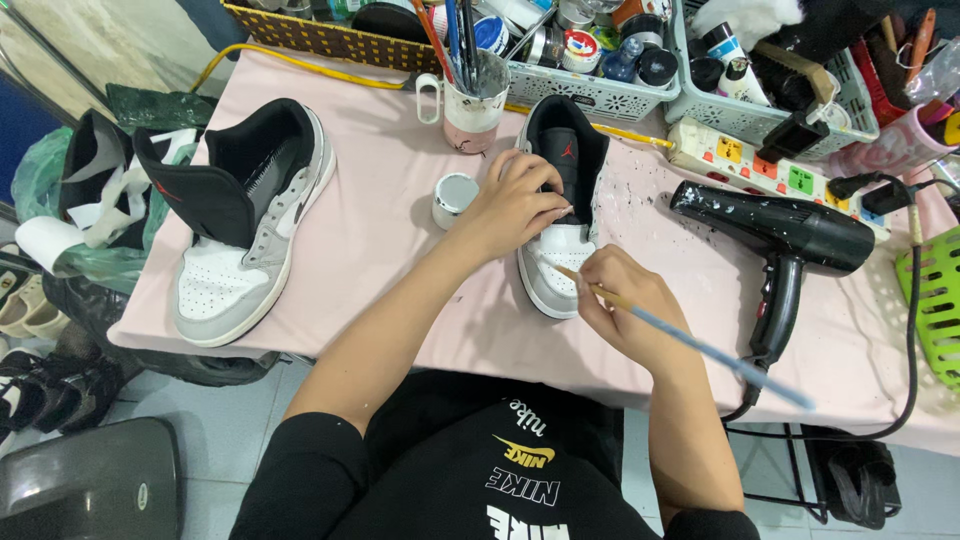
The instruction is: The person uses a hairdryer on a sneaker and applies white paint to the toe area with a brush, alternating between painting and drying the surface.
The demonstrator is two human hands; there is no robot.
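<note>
- Head view: left hand (515, 205) lay curled over the top of the shoe (560, 215), fingers closed on its collar and laces, pinning it to the table (380, 230).
- Right hand (620, 300) sat just below the shoe's toe, pinching a brush (690, 342) in a closed grip; tip touched the toe area, blue handle ran down-right past the wrist.
- Shoe stood mid-table, toe toward the person, straight between both hands.
- Small white jar (456, 196) stood just left of the left hand; mug (470, 100) of brushes stood behind it.
- White crates (600, 95) with round pots and bottles ran along the far edge; white power strip (770, 165) with coloured sockets lay right of them.
- Black dryer (790, 235) lay right of the shoe.
- Shoe: grey and white, black tongue and lining, small red mark on tongue. Matching second shoe (245, 225) lay well left.
</note>
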